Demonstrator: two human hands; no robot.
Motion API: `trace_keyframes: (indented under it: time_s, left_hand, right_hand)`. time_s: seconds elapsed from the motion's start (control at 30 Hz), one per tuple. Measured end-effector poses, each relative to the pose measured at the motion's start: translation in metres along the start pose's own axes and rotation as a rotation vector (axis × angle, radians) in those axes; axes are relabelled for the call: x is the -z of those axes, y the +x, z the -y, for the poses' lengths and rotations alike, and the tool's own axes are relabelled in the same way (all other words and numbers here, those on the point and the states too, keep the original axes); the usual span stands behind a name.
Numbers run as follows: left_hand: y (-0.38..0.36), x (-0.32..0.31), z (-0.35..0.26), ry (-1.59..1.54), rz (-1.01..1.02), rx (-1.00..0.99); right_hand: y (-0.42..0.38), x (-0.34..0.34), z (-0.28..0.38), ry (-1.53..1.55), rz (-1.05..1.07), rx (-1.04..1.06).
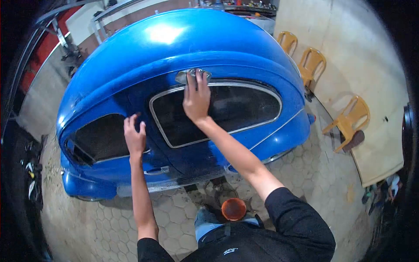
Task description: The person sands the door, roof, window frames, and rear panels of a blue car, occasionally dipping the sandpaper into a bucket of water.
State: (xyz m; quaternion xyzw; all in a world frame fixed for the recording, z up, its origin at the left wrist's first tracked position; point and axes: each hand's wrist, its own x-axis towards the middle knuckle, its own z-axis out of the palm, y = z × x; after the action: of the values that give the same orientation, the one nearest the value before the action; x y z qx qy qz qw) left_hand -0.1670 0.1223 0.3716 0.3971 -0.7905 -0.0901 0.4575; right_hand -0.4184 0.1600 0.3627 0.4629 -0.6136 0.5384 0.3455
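Note:
A blue rounded car (pixel 196 32) stands side-on before me. My right hand (pixel 197 100) presses a grey cloth (pixel 183 77) against the blue strip just above the rear side window (pixel 227 109), its fingertips on top of the cloth. Lower and to the left, my left hand (pixel 135 134) holds nothing; its fingers are apart and slightly bent, close to the door pillar between the two windows. The front window (pixel 102 135) lies left of that hand. Below it is the chrome door handle (pixel 157 170).
An orange bucket (pixel 234 209) is by my legs on the hexagonal paving (pixel 118 231). Several yellow plastic chairs (pixel 349 120) line the pale wall (pixel 349 52) at the right. Small items crowd a bench (pixel 257 6) behind the car. Metal framing (pixel 61 37) stands at the left.

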Motion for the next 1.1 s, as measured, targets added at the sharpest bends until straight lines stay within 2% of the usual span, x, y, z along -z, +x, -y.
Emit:
trace_keyframes:
  time_s: [0.07,0.1,0.13,0.17,0.27,0.3,0.37,0.43,0.5,0.53,0.6,0.73,0.8,0.87,0.97,1.07,1.1]
  left_hand:
    - [0.037,-0.003,0.011,0.182,-0.102,-0.141]
    - [0.049,0.002,0.007,0.203,-0.113,-0.174]
    - [0.061,0.003,0.008,0.283,-0.157,-0.293]
    - [0.070,0.005,0.013,0.298,-0.178,-0.357]
    - [0.086,-0.003,0.042,0.350,-0.248,-0.536]
    - [0.085,-0.011,0.056,0.343,-0.284,-0.557]
    - [0.080,-0.025,0.077,0.354,-0.309,-0.591]
    - [0.080,-0.030,0.089,0.362,-0.325,-0.592]
    - [0.076,-0.034,0.091,0.359,-0.316,-0.558]
    - [0.074,-0.038,0.085,0.362,-0.317,-0.552]
    - [0.069,-0.032,0.081,0.400,-0.308,-0.530]
    - [0.064,-0.020,0.068,0.383,-0.280,-0.588]
    - [0.069,-0.009,0.064,0.366,-0.243,-0.638]
    - [0.070,0.014,0.062,0.443,-0.095,-0.619]
    - [0.082,0.051,0.066,0.366,-0.108,-0.574]
    - [0.113,0.089,0.087,0.436,-0.263,-0.549]
    - [0.124,0.093,0.107,0.483,-0.257,-0.487]
  right_hand:
    - [-0.002,-0.007,0.031,-0.110,0.155,-0.071]
    - [-0.005,-0.011,0.037,-0.086,0.178,-0.045]
    - [-0.007,-0.012,0.037,-0.070,0.208,-0.026]
    - [-0.006,-0.009,0.029,-0.187,0.227,0.024]
    - [0.003,0.014,0.002,-0.282,0.241,-0.097]
    - [-0.001,0.010,-0.016,-0.292,0.137,-0.165]
    - [0.003,0.014,-0.012,-0.269,0.068,-0.252]
    - [0.009,0.008,0.006,-0.206,0.032,-0.293]
    - [0.003,0.012,0.031,-0.011,0.225,-0.112]
    - [-0.005,0.010,0.041,-0.051,0.239,0.048]
    - [-0.013,0.004,0.056,-0.004,0.334,0.048]
    - [-0.010,-0.002,0.069,0.013,0.304,-0.011]
    - [-0.009,-0.009,0.072,0.023,0.257,0.074]
    - [-0.008,-0.018,0.080,-0.026,0.298,0.041]
    - [-0.006,-0.024,0.092,0.013,0.343,-0.013]
    - [-0.008,-0.041,0.096,-0.005,0.307,-0.040]
    - [-0.009,-0.049,0.100,-0.040,0.275,-0.060]
